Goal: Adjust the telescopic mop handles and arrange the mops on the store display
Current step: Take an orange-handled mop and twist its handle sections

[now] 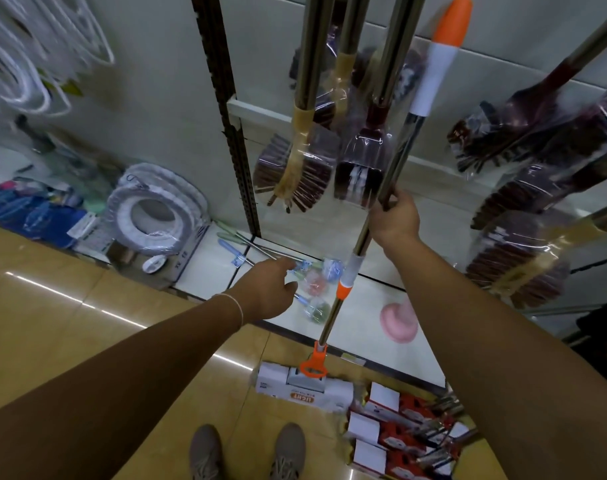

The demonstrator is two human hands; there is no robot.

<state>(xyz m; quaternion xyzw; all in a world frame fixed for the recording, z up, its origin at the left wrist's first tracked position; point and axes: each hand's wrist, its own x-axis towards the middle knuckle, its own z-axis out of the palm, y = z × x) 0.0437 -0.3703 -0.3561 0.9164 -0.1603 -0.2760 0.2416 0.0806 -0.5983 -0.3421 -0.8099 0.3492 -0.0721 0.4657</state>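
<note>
The display wall [163, 109] filled the view, its slotted upright [231, 126] running down the middle, and a row of plastic-wrapped brooms [296, 171] hung from it. Below, the bottom shelf [371, 303] carried loose brushes and a pink plunger cup [399, 320]. On the floor [70, 323] lay an open box of packaged mop heads [402, 434].

Front and centre stood the telescopic mop [388, 181], upright with a slight lean, its orange top near the hanging brooms and its flat packaged head [305, 386] down at the floor beside the shelf edge. The handle-adjusting step looked to be in hand. The next move probably called for the free hand to take the orange-and-grey locking collar [348, 275] and twist while the other slid the upper tube.

The right hand [395, 216] was closed in a full grip round the steel tube above the collar. The left hand [270, 289] reached forward, fingers loosely curled and half open, holding nothing, a short way left of the collar and not touching it.
</note>
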